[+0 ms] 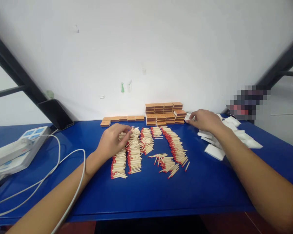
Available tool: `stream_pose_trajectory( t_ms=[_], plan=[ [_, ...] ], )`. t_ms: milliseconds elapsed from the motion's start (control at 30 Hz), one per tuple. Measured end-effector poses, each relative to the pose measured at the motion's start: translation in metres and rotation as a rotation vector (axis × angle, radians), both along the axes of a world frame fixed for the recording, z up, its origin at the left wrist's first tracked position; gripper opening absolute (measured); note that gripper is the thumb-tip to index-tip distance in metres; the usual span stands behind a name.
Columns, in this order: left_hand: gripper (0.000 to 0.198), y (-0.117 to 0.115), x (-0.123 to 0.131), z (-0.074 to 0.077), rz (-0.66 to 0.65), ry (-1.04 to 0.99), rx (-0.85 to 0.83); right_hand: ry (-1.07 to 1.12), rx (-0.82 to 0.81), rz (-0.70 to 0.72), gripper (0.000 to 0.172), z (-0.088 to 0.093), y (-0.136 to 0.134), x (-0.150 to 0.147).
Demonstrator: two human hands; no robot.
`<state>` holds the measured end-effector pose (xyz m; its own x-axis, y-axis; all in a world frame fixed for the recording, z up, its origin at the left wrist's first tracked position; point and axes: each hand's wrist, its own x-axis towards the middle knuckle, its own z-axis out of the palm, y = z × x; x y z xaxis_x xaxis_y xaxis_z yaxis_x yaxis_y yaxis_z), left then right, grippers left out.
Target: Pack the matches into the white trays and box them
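Rows of red-tipped matches (148, 148) lie on the blue table (161, 195). My left hand (112, 141) rests on the leftmost rows, fingers curled and pinching at some matches. My right hand (205, 120) reaches to the back right, beside a stack of brown matchbox sleeves (164, 113); its fingers are bent and pinch a white inner tray (188, 117) at the stack's right end. More white inner trays (230, 135) lie scattered under and beyond my right wrist.
A single row of brown sleeves (123, 119) lies along the white wall. A white power strip (17, 149) with white cables (63, 169) sits at the left. A dark phone (56, 113) leans against the wall.
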<state>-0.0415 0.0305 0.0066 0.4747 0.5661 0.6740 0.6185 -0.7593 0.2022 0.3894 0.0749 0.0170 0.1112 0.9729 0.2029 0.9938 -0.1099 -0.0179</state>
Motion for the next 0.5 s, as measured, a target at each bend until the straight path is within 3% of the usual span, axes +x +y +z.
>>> stream_pose_trajectory(
  t_ms=[200,367,500],
  plan=[
    [0.018,-0.001,0.0,0.0,-0.008,0.004,0.01,-0.005,0.031,0.025,0.026,-0.008,0.005,-0.002],
    [0.018,-0.004,0.002,0.002,-0.021,0.002,0.014,0.101,0.228,-0.021,0.02,0.015,-0.007,-0.003],
    [0.02,-0.008,0.006,0.003,-0.051,-0.003,0.004,0.224,0.344,0.21,0.019,0.031,-0.027,-0.038]
  ],
)
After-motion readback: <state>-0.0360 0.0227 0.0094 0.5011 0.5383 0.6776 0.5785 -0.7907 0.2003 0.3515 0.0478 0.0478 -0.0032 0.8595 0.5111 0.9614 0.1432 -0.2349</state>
